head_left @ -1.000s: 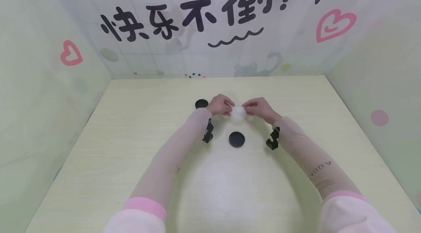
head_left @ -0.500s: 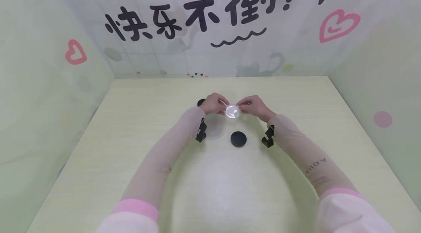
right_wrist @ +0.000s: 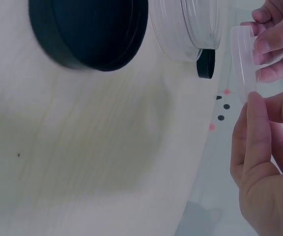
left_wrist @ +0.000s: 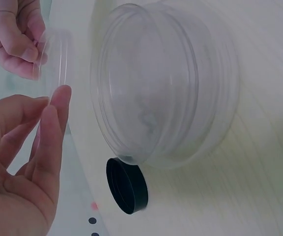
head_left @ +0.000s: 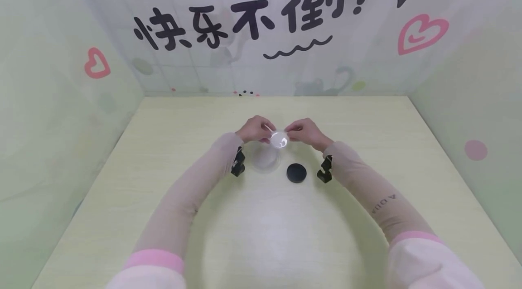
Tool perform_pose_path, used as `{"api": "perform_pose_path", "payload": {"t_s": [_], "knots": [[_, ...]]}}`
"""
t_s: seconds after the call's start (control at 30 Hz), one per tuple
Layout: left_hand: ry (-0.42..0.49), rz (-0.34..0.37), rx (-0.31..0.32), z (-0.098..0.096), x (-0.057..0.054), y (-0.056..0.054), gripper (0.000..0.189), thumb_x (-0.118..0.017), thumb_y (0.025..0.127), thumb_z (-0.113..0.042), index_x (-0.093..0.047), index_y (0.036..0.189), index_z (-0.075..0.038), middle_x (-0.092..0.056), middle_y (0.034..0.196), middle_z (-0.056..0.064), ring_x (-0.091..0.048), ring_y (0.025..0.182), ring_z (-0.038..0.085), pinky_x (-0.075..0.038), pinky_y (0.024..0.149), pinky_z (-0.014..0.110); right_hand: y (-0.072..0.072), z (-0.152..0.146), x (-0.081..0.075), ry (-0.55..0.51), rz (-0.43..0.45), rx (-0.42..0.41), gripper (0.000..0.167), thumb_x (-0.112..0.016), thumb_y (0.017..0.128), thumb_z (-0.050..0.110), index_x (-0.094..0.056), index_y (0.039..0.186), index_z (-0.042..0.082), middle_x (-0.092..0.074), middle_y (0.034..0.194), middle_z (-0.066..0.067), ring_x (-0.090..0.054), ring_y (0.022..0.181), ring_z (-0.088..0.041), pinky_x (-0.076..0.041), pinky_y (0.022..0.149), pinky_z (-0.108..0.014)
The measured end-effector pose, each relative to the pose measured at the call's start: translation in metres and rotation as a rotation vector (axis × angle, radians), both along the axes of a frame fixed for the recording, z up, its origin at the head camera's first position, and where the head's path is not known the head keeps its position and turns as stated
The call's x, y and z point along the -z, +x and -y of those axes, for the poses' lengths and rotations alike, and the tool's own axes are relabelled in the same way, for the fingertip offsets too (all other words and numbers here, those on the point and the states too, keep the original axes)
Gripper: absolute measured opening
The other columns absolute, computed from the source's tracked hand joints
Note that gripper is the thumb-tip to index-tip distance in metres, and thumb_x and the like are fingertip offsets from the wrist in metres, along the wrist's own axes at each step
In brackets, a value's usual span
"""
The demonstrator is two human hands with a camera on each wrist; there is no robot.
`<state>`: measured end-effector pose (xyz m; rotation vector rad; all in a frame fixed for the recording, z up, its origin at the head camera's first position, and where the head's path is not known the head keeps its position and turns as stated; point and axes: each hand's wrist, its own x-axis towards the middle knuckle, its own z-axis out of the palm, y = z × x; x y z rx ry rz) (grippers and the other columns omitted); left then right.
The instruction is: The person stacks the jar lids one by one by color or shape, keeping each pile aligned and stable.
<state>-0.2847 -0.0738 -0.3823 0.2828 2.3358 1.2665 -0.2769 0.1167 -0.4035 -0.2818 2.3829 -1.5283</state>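
Note:
A clear, thin-walled round plastic disc point(head_left: 279, 139) with a shallow rim is held up between my two hands. My left hand point(head_left: 255, 129) pinches its left edge between thumb and fingers. On the opposite edge, my right hand point(head_left: 306, 132) pinches it likewise; the right wrist view shows the disc point(right_wrist: 243, 61) edge-on. Below the hands stands a wide, clear round container point(left_wrist: 144, 83), faint in the head view. A round black lid point(head_left: 296, 173) lies in front, hollow side up. Another black lid point(left_wrist: 127, 187) sits beyond the container, hidden in the head view.
Everything stands on a pale wood-grain table point(head_left: 265, 225). Printed cloth walls enclose it, with the back wall point(head_left: 228, 71) at the far edge. Black camera mounts point(head_left: 238, 162) hang at both wrists.
Both hands have carried the clear disc leftward, over the clear container. The disc's face shows more brightly, and the far black lid has gone out of sight behind my left hand.

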Motion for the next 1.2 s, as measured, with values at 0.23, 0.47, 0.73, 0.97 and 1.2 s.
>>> {"api": "perform_pose_path", "payload": {"t_s": [0.23, 0.47, 0.73, 0.97, 1.2], "knots": [[-0.030, -0.004, 0.013, 0.013, 0.006, -0.005, 0.023, -0.057, 0.081, 0.002, -0.060, 0.103, 0.002, -0.060, 0.089, 0.015, -0.063, 0.072, 0.021, -0.052, 0.066, 0.025, -0.001, 0.011, 0.005, -0.002, 0.010, -0.014, 0.021, -0.056, 0.081, -0.001, -0.060, 0.100, -0.010, -0.059, 0.097, -0.022, -0.059, 0.082, -0.022, -0.051, 0.073, -0.025], [-0.056, 0.005, 0.008, 0.021, 0.004, 0.002, 0.026, -0.058, 0.081, 0.000, -0.059, 0.108, 0.001, -0.061, 0.092, 0.017, -0.063, 0.072, 0.019, -0.052, 0.066, 0.024, 0.001, 0.020, 0.007, 0.042, 0.036, -0.035, 0.020, -0.056, 0.082, 0.001, -0.061, 0.100, -0.007, -0.060, 0.092, -0.017, -0.059, 0.079, -0.017, -0.051, 0.073, -0.025], [-0.050, 0.013, 0.022, 0.030, 0.008, 0.006, 0.027, -0.059, 0.081, 0.000, -0.060, 0.108, 0.002, -0.060, 0.097, 0.017, -0.062, 0.071, 0.018, -0.052, 0.065, 0.024, 0.003, 0.026, 0.011, 0.061, 0.054, -0.058, 0.019, -0.057, 0.082, 0.002, -0.061, 0.100, -0.006, -0.061, 0.092, -0.016, -0.060, 0.082, -0.020, -0.051, 0.072, -0.025], [-0.025, 0.010, 0.013, 0.036, 0.013, 0.011, 0.026, -0.059, 0.081, 0.001, -0.060, 0.107, 0.003, -0.060, 0.097, 0.018, -0.063, 0.069, 0.017, -0.052, 0.066, 0.024, 0.003, 0.031, 0.015, 0.054, 0.066, -0.074, 0.020, -0.057, 0.083, 0.002, -0.060, 0.100, -0.007, -0.060, 0.096, -0.020, -0.060, 0.085, -0.024, -0.051, 0.073, -0.026], [-0.021, -0.005, 0.014, 0.038, 0.015, 0.015, 0.026, -0.059, 0.080, 0.002, -0.060, 0.106, 0.004, -0.059, 0.097, 0.019, -0.062, 0.067, 0.016, -0.052, 0.065, 0.025, 0.012, 0.035, 0.004, 0.049, 0.082, -0.087, 0.021, -0.056, 0.084, 0.001, -0.059, 0.101, -0.011, -0.059, 0.099, -0.024, -0.059, 0.089, -0.029, -0.050, 0.076, -0.030]]}}
